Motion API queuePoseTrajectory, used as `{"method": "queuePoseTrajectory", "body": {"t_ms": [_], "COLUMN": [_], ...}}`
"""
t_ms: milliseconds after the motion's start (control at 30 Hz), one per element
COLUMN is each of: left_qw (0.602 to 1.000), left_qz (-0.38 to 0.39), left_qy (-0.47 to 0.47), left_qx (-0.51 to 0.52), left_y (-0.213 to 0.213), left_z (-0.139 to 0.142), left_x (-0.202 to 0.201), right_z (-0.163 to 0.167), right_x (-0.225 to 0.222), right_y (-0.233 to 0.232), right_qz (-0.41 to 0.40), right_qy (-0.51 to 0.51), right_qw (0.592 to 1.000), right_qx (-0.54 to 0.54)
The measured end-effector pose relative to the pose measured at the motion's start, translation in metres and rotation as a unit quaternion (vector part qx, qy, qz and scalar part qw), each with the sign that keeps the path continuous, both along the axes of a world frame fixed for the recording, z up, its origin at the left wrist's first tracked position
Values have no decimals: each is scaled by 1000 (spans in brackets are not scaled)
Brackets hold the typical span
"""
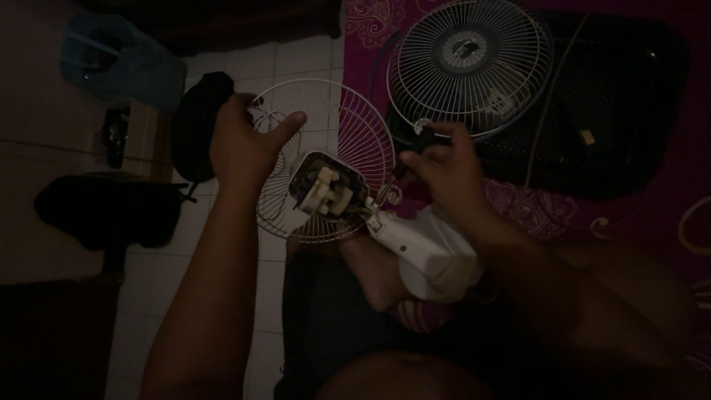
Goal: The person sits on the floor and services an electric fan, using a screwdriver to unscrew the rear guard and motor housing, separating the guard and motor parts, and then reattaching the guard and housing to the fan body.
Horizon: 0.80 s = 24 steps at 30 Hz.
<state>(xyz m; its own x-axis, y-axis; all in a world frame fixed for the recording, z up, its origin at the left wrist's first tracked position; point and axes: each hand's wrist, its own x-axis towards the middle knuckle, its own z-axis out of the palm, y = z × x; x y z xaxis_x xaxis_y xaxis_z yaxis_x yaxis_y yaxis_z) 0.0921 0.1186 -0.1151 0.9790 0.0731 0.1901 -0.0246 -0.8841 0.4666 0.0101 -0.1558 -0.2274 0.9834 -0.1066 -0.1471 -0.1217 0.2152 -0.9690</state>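
Head view. Rear wire guard (326,159), on lap: left hand (244,144) grasps its rim; right hand (444,167) pinches a small dark part beside it. Motor housing (329,185) exposed at centre. Front grille (470,67) already detached, lying beyond on purple mat (666,215).

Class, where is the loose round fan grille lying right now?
In the head view, the loose fan grille lies upper right on the purple mat, just beyond the right hand.

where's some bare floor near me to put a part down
Bare white tiles lie beside the left arm, below the black bag. It is crowded around the wire guard, the second guard and both hands.
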Motion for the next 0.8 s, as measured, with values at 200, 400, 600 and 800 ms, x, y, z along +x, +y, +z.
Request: {"method": "queuePoseTrajectory", "body": {"t_ms": [200, 400, 600, 800], "left_qw": [999, 1000, 1000, 1000], "left_qz": [-25, 4, 8, 12], "left_qy": [-31, 15, 9, 7], "left_qx": [11, 16, 11, 19], "left_y": [-3, -4, -2, -3], "left_z": [-1, -2, -2, 1], "left_x": [3, 6, 4, 3], "right_z": [3, -5, -3, 2], "right_x": [-2, 6, 3, 4], "right_y": [1, -7, -7, -6], "right_qz": [26, 20, 11, -1], "right_qy": [-42, -30, -43, -32], "right_qw": [998, 993, 997, 999], "right_qx": [36, 112, 61, 9]}}
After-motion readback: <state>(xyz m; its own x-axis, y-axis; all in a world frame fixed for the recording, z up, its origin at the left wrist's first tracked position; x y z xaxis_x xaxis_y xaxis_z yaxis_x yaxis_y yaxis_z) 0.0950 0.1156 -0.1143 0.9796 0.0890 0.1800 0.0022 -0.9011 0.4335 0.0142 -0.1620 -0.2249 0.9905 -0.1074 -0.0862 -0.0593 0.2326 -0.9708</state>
